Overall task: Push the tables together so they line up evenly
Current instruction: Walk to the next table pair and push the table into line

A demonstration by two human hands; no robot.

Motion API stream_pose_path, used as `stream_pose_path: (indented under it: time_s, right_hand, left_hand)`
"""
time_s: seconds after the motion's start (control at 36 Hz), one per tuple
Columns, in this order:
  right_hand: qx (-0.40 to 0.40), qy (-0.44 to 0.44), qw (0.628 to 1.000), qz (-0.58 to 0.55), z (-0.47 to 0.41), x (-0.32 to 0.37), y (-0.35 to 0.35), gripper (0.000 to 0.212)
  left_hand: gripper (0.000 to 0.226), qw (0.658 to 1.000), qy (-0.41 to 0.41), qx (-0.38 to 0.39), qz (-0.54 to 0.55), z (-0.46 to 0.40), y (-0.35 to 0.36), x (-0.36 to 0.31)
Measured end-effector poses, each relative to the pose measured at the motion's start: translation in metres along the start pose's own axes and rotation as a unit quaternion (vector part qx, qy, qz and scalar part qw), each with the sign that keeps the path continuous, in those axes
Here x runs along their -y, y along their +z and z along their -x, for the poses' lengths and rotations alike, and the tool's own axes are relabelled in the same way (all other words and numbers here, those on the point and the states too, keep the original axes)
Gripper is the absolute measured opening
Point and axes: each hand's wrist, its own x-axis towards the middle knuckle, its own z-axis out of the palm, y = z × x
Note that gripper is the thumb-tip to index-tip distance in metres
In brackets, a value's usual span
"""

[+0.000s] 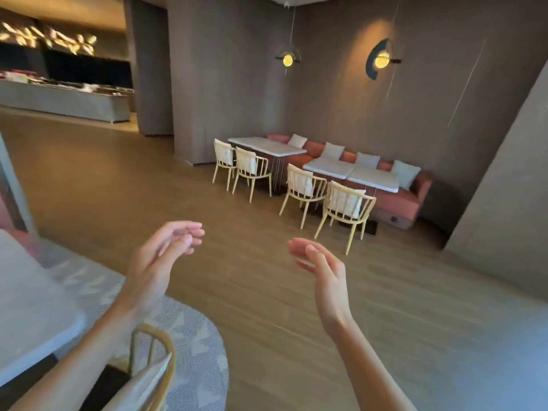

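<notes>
Across the room, white-topped tables stand along a pink sofa bench. A long table (267,145) is on the left. To its right, two square tables (327,167) (375,178) touch each other, with their edges slightly offset. My left hand (160,262) and my right hand (323,271) are raised in front of me over the wood floor, palms facing each other, fingers apart, holding nothing. Both hands are far from those tables. A white table (26,307) sits close at my left.
Several cream slatted chairs (345,209) stand on the near side of the far tables. A chair back (154,351) with a cushion is just below my left arm, on a grey patterned rug (195,351). A grey wall (510,179) juts in at right. A counter (65,99) is far left.
</notes>
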Motion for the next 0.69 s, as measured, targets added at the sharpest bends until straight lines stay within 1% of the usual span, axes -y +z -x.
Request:
stream_pose_path:
  time_s: [0.08, 0.28, 0.36, 0.42, 0.47, 0.56, 0.69]
  right_hand:
    - [0.011, 0.004, 1.000, 0.010, -0.064, -0.029, -0.013, 0.031]
    - [0.049, 0.007, 0.998, 0.040, -0.202, -0.100, -0.010, 0.030]
    - [0.073, 0.018, 0.996, 0.058, -0.269, -0.127, -0.001, 0.031]
    - [0.094, 0.008, 0.994, 0.057, -0.319, -0.138, 0.010, 0.030]
    - [0.106, 0.003, 0.993, 0.049, -0.367, -0.147, 0.026, 0.034]
    - [0.138, 0.010, 0.990, 0.030, -0.431, -0.167, 0.057, 0.031]
    - [0.203, 0.012, 0.979, -0.011, -0.522, -0.211, 0.138, 0.032]
  left_hand:
    - [0.032, 1.000, 0.000, -0.023, 0.008, -0.045, 0.037, 0.035]
    - [0.032, 0.997, -0.012, -0.060, 0.038, -0.153, 0.107, 0.130]
    - [0.031, 0.994, -0.038, -0.082, 0.056, -0.207, 0.124, 0.175]
    - [0.030, 0.992, -0.040, -0.101, 0.058, -0.248, 0.125, 0.200]
    - [0.028, 0.991, -0.039, -0.116, 0.051, -0.288, 0.122, 0.219]
    - [0.029, 0.988, -0.048, -0.145, 0.035, -0.334, 0.109, 0.247]
    - [0.037, 0.976, -0.051, -0.210, -0.013, -0.395, 0.067, 0.293]
